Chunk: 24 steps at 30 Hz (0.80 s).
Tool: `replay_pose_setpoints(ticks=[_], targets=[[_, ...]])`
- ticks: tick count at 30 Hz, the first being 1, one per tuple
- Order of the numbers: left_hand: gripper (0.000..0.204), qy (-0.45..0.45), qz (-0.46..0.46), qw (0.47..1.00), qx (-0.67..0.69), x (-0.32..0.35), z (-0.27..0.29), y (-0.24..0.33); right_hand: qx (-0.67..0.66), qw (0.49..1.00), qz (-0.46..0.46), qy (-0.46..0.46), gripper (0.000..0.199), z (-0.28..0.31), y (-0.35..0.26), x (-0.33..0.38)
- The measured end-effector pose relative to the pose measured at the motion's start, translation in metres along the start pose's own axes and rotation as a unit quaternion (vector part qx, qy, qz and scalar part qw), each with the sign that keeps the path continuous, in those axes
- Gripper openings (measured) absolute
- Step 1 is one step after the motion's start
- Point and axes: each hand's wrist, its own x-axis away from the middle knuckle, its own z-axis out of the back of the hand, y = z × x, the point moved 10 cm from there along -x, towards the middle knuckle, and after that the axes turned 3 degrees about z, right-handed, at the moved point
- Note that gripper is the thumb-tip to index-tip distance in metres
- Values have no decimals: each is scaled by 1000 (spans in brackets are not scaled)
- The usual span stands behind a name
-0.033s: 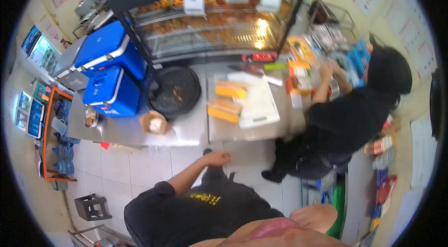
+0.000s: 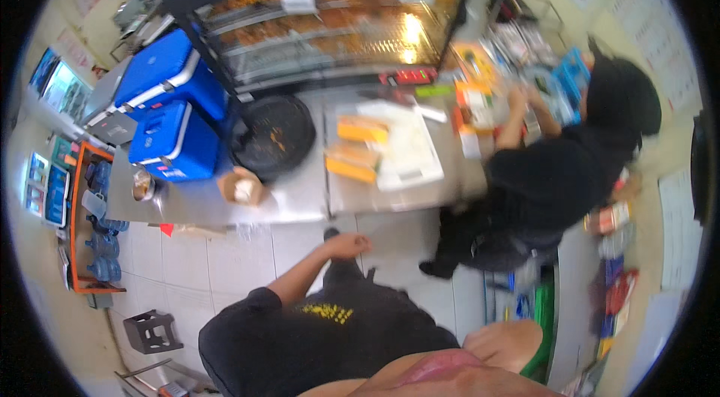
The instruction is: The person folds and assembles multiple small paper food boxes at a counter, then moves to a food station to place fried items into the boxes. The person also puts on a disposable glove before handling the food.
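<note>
Here, two yellow-sided, tan-topped oblong boxes [image 2: 351, 170] lie beyond the left hand [image 2: 348, 246]; fingers apart or together, I cannot tell.

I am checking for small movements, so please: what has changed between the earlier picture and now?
The counter and left hand show slightly higher and more left, probably from head movement. Nothing visibly taken or let go. The tray, board and yellow packs keep their places on the counter; the co-worker looks unmoved.

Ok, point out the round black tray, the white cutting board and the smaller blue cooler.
Round black tray [image 2: 295, 122], head view: bare surface, toward the right.
White cutting board [image 2: 412, 160], head view: bare lower part.
Smaller blue cooler [image 2: 196, 145], head view: side wall.
</note>
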Motion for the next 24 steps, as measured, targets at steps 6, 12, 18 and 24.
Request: replay_pose_setpoints(ticks=[6, 12, 18, 24], targets=[[43, -12, 3, 1000, 13, 37, -105, 38, 94, 994, 35, 49, 18, -79, -49, 75], [41, -39, 0, 999, -19, 59, -150, 57, 31, 991, 81, 98, 18, -102, -72, 107], [41, 16, 22, 999, -25, 74, -120, 42, -38, 987, 139, 71, 19, -103, -57, 96], [45, 57, 29, 998, 8, 80, -73, 15, -76, 980, 170, 69, 14, -69, -37, 50]])
